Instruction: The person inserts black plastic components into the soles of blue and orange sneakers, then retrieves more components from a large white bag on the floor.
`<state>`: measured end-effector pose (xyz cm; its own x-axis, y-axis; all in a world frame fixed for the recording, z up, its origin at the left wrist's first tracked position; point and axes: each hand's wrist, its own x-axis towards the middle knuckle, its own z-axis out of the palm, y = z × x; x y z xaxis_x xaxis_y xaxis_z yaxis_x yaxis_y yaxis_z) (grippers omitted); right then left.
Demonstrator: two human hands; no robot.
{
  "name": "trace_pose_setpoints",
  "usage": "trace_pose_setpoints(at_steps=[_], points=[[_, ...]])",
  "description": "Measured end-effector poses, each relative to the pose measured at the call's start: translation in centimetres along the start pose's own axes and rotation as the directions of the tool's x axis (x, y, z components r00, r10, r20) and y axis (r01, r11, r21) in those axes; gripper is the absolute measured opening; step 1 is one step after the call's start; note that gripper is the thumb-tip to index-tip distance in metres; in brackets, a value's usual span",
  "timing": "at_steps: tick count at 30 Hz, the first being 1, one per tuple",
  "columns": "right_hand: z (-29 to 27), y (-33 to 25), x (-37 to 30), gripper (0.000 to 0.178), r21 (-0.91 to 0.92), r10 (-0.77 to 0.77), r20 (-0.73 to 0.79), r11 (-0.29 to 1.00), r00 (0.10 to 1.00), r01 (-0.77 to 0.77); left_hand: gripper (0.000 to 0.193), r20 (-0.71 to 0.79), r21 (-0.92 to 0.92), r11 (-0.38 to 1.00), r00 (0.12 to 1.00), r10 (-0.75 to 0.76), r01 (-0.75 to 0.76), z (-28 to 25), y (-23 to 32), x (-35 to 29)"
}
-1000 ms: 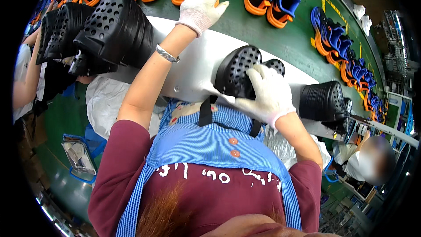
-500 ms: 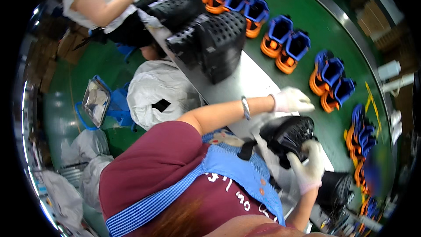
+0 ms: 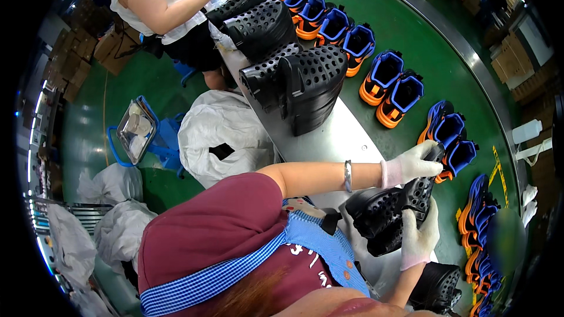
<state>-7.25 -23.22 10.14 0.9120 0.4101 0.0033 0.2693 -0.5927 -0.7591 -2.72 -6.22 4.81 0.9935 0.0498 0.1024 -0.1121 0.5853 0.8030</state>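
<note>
In white gloves, both my hands hold one black perforated plastic shoe insert [image 3: 419, 192] over the right part of the metal bench. My left hand [image 3: 414, 164] is closed round its far end, and my right hand [image 3: 422, 238] grips its near side, with some fingers hidden behind it. Just left of the right hand, touching or nearly touching the held piece, lies a small stack of the same black inserts [image 3: 373, 217]. Beyond my left hand stands a pair of blue, black and orange sneakers [image 3: 455, 147] on the green surface.
Taller stacks of black inserts [image 3: 317, 85] stand on the metal bench [image 3: 346, 135]. Sneakers in a long row [image 3: 388, 70] curve along the green surface. More inserts [image 3: 437, 285] lie near my right forearm. At far left, a co-worker [image 3: 170, 6] works beside a white sack [image 3: 217, 123].
My left hand, free beside the stack before, has moved rightward and taken hold of an insert. My right hand has shifted with it. The whole view has also tilted slightly.
</note>
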Motion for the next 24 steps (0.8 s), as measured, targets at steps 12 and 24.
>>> trace_pose_setpoints(at_steps=[12, 24], points=[[-0.5, 2.7, 4.9, 0.041, -0.202, 0.032, -0.075, 0.978, 0.997, -0.046, 0.033, -0.085, 0.207, 0.975, 0.994, -0.065, 0.082, -1.4, -1.2, 4.8], [-4.3, 6.9, 13.6, 0.043, -0.431, 0.037, -0.010, 0.902, 0.999, -0.038, 0.033, 0.124, 0.980, 0.174, 0.981, -0.151, -0.097, -6.5, -5.9, 13.3]])
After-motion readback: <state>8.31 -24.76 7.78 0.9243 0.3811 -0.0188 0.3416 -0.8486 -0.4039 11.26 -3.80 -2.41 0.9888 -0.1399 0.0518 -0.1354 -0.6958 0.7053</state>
